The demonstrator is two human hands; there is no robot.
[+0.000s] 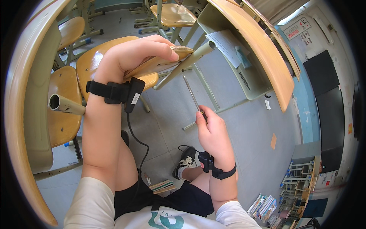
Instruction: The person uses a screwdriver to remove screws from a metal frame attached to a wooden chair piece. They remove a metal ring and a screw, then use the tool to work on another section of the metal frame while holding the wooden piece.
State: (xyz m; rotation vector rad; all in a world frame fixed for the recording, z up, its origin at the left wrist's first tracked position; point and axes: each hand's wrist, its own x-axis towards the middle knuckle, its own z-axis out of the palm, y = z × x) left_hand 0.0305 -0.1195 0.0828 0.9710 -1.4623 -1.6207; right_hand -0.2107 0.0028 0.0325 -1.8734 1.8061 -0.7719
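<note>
My left hand [140, 51] is curled over the top of a curved plywood chair backrest [160, 67], with the thumb on its near face. Beside that panel rises a grey-green steel tube [188, 64] of the chair frame. A second tube with an open end [61, 103] touches or passes close to my left forearm. The varnished wooden seat [98, 57] lies beyond. Lower right, my right hand [213, 128] holds a screwdriver [191, 92] by its dark handle, mostly hidden in the fingers. Its metal shaft points up and away, tip apart from the backrest.
A school desk [257, 48] with papers [224, 45] in its open tray stands at right. Another desk edge [17, 100] bounds the left. Other chairs [173, 15] stand behind. Books lie between my feet [163, 186] and in a stack [262, 206]. A black cable [146, 151] hangs from my left wrist strap.
</note>
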